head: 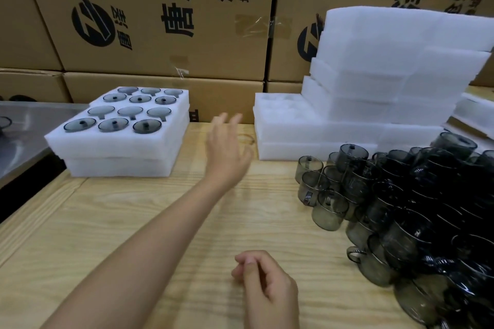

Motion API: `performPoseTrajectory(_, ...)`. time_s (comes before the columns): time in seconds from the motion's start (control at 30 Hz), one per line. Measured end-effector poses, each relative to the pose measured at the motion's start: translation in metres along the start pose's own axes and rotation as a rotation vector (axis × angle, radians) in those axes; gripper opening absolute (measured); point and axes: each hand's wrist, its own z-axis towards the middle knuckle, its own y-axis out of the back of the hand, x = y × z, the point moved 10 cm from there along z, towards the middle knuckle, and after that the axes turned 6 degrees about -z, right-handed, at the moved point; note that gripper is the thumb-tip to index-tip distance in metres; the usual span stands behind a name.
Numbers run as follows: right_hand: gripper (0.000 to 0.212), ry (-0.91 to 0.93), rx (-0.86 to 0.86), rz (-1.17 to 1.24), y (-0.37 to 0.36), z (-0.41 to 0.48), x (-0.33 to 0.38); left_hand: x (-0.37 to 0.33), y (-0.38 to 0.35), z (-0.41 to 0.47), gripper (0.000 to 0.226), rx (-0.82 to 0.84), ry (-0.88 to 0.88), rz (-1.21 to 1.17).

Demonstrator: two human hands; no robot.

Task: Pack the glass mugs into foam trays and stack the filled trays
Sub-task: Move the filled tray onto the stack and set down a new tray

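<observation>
Left hand (227, 149): grip apart, fingers spread and straight. It holds nothing and is raised over the pale wooden counter (160, 222) near frame centre, forearm running in from 7 o'clock. The fingertips are motion-blurred, so contact with anything cannot be read. Right hand (267, 286), at 6 o'clock: grip loosely curled, thumb against the forefinger, nothing seen in it; whether it rests on the counter cannot be told. At 10 o'clock a white foam tray (115, 147) has its twelve wells filled with smoky grey glass mugs (113, 125). It sits on a second white foam tray (120, 167) whose contents are covered. At 1 to 2 o'clock is a stepped stack of empty white foam trays (387, 75); wells show only on its low left step. At 4 o'clock lies a heaped pile of dark smoky glass mugs (401, 208), cut off by the right and bottom edges and too overlapped to count. Brown cardboard cartons with black print (160, 21) run along 12 o'clock. A grey steel surface (24, 141) at 9 o'clock is cut by the left edge.
</observation>
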Motion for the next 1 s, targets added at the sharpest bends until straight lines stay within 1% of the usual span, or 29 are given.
performPoseTrajectory(0.07,0.036,-0.004,-0.031,-0.022,0.001,0.001,-0.004,-0.010,-0.050,0.010,0.071,0.202,0.012,0.073)
performPoseTrajectory(0.13,0.033,0.008,-0.022,-0.060,-0.001,0.001,-0.003,-0.012,-0.080,0.025,0.071,0.300,0.068,0.118)
performPoseTrajectory(0.27,0.031,0.001,0.009,-0.078,-0.005,0.003,-0.006,0.000,-0.105,0.050,0.069,0.372,0.200,0.209)
performPoseTrajectory(0.33,0.019,0.031,0.005,-0.072,-0.005,0.001,0.000,0.004,-0.108,0.055,0.059,0.377,0.218,0.193)
performPoseTrajectory(0.37,0.017,0.050,0.007,-0.082,-0.007,0.001,0.002,0.004,-0.106,0.056,0.051,0.363,0.206,0.168)
performPoseTrajectory(0.43,0.023,0.094,0.009,-0.115,-0.008,0.000,0.005,-0.001,-0.096,0.056,0.038,0.323,0.146,0.124)
performPoseTrajectory(0.5,0.022,0.115,0.009,-0.122,-0.007,0.000,0.008,-0.013,-0.081,0.052,0.034,0.281,0.044,0.094)
performPoseTrajectory(0.57,0.017,0.131,0.005,-0.116,-0.006,-0.002,0.010,-0.031,-0.060,0.038,0.032,0.223,-0.098,0.117)
performPoseTrajectory(0.67,0.018,0.176,-0.025,-0.089,-0.004,-0.006,0.015,-0.062,-0.015,-0.002,0.023,0.045,-0.291,0.157)
performPoseTrajectory(0.77,0.024,0.217,-0.120,-0.015,0.008,-0.006,0.020,-0.092,0.024,-0.056,0.019,-0.105,-0.419,0.241)
performPoseTrajectory(0.87,0.026,0.176,-0.259,0.124,0.028,-0.007,0.018,-0.107,0.049,-0.104,0.017,-0.178,-0.416,0.329)
performPoseTrajectory(0.93,0.035,0.167,-0.339,0.187,0.040,-0.011,0.020,-0.111,0.063,-0.132,0.015,-0.215,-0.374,0.329)
performPoseTrajectory(1.0,0.042,0.162,-0.363,0.251,0.047,-0.016,0.022,-0.117,0.071,-0.157,0.021,-0.230,-0.332,0.322)
